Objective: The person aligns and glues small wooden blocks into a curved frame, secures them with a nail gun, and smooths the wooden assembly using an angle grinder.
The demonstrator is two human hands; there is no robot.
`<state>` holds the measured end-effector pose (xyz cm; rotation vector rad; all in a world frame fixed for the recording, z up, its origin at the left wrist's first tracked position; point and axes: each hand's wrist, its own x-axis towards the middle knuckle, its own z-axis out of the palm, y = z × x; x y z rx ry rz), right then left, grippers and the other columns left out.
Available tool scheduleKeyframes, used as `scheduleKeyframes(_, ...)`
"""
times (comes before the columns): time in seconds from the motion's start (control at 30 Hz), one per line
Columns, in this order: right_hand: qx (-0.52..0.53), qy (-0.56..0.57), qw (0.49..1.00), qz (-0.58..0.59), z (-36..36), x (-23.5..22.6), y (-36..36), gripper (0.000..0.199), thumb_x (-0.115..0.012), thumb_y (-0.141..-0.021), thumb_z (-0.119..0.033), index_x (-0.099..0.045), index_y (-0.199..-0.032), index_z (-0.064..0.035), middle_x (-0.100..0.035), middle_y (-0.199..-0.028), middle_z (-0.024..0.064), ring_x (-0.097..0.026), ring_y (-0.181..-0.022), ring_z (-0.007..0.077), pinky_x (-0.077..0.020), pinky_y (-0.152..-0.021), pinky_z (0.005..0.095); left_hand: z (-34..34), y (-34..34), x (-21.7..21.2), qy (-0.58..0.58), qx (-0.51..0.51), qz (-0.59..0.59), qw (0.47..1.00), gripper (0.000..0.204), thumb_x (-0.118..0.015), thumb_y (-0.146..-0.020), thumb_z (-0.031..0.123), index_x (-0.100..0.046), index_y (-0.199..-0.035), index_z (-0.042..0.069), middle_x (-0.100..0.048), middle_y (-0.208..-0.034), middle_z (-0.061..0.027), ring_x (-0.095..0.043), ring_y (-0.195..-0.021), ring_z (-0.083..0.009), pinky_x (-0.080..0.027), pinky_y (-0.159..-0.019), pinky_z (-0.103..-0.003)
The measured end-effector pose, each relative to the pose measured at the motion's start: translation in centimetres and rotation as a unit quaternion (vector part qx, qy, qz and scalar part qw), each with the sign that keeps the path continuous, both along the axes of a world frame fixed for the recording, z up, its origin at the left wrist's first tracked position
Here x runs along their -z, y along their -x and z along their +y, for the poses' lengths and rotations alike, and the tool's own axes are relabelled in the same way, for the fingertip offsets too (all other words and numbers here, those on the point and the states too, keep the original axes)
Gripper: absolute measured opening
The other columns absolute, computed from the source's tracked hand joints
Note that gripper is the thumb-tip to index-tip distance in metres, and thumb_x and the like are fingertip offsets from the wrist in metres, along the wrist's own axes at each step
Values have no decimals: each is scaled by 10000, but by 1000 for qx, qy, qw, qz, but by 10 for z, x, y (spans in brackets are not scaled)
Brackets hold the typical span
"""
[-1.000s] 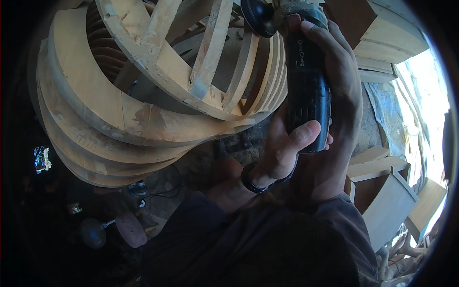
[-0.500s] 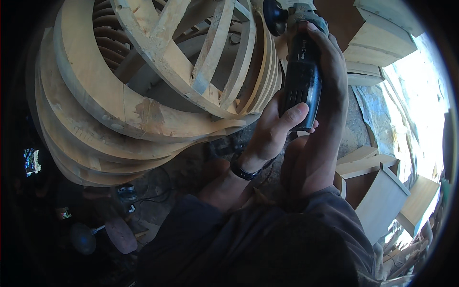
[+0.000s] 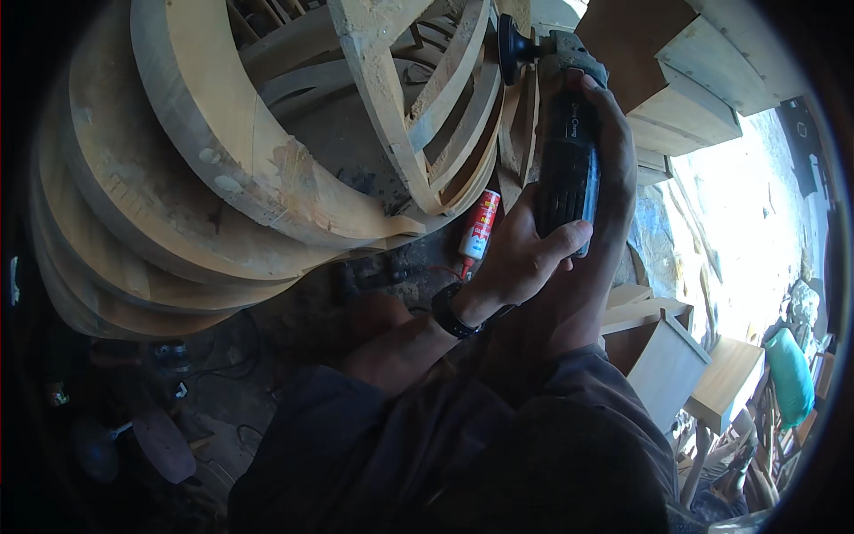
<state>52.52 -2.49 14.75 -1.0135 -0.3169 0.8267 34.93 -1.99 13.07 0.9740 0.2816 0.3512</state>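
Observation:
Both my hands are closed round a black-bodied angle grinder (image 3: 569, 165) with a grey metal head. My left hand (image 3: 520, 258), with a dark band on its wrist, grips the rear of the body, its thumb lying over the top. From the right side, my right hand (image 3: 616, 133) wraps the body nearer the head. A round dark disc (image 3: 511, 49) is fitted on the head, facing left. Beside it stands a curved wooden frame (image 3: 454, 98) of pale ribs; whether the disc touches the wood I cannot tell. Larger curved wooden bands (image 3: 205, 151) sweep across the left.
Below the frame lies a white and red bottle (image 3: 481, 224) with a red nozzle. Pale wooden boxes stand at the upper right (image 3: 703, 98) and lower right (image 3: 663, 360). A teal bundle (image 3: 789, 378) sits at the far right. Two round-seated stools (image 3: 165, 445) are dim at lower left.
My view has shifted, and the wooden bands and boxes appear farther left. The bottle has come into view beside my left hand. Both hands keep their hold on the grinder.

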Motion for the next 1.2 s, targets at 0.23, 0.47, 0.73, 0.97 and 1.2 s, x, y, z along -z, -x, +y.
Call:
scheduleKeyframes(0.23,11,26,999,-27,-6,-28,10,342,-679,-966,-303,-597,-1154,-29,-650,-897,111,-662,-676,198,-567,-609,331,-7,1,-8,-16,-15,-16,1000,493,-707,-952,262,-452,-1254,-33,-639,-938,-63,-630,-720,-98,-541,-637,-248)
scheduleKeyframes(0.47,-3,45,997,-63,-5,-16,2,363,-697,-958,-313,-585,-1156,-31,-637,-900,101,-662,-692,200,-566,-593,333,-8,-1,-4,-14,-20,2,1000,515,-710,-951,291,-451,-1253,-36,-641,-929,-63,-623,-700,-98,-535,-635,-252)
scheduleKeyframes(0.73,14,46,998,-49,-4,-22,9,373,-720,-942,-297,-577,-1158,-28,-630,-899,108,-656,-664,211,-575,-608,338,-7,-1,-6,5,-18,-2,1000,484,-700,-956,278,-459,-1261,-11,-643,-918,-58,-633,-712,-101,-537,-626,-247)
scheduleKeyframes(0.97,38,-3,998,-56,-3,-26,6,323,-710,-933,-256,-594,-1116,-18,-639,-911,100,-669,-732,195,-563,-658,310,-5,4,-19,-22,-10,-15,1000,464,-688,-948,326,-526,-1232,-2,-640,-944,-72,-690,-794,-161,-559,-662,-279)
scheduleKeyframes(1.2,45,0,992,-116,7,2,-2,381,-687,-948,-246,-549,-1228,-26,-647,-1067,89,-641,-957,181,-521,-880,312,-7,5,-14,-38,-43,-4,998,405,-639,-956,261,-536,-1229,-20,-637,-883,-67,-626,-703,-139,-550,-704,-294)
